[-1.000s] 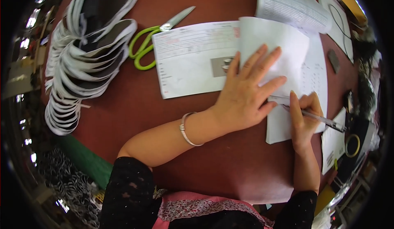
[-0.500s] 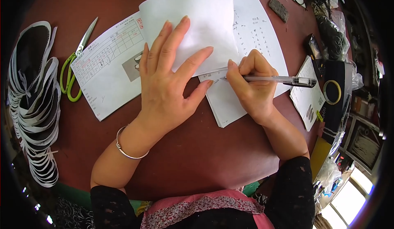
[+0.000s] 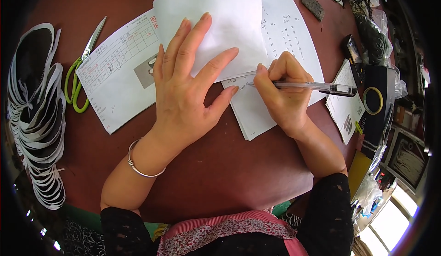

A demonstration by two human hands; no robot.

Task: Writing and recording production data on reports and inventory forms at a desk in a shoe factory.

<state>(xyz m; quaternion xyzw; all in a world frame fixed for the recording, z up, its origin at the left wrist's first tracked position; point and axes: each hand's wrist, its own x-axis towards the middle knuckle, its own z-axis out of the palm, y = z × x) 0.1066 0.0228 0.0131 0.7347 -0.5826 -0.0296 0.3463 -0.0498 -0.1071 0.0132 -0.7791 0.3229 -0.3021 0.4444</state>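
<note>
My left hand (image 3: 186, 86) lies with fingers spread on a folded-back white sheet (image 3: 234, 22), pressing it down. In my right hand (image 3: 287, 97) is a clear pen (image 3: 317, 87) with a dark grip end, pinched between thumb and fingers. Its tip touches the lower white paper (image 3: 250, 113), where a few handwritten marks show next to it. Beneath my left hand, a printed form (image 3: 124, 102) with a table and a small picture of shoes sticks out to the left. A large handwritten sheet (image 3: 305, 54) lies under the papers on the right.
Green-handled scissors (image 3: 85, 65) lie left of the form. Beyond them is a stack of black, white-edged cut pieces (image 3: 39, 113). A dark grey block (image 3: 313, 7) sits at the back right. A tape roll (image 3: 372, 101) and a small notepad (image 3: 342, 104) are at the right.
The pen tip has made a few more marks on the lower paper. Both hands keep their places, and the whole view has shifted slightly.
</note>
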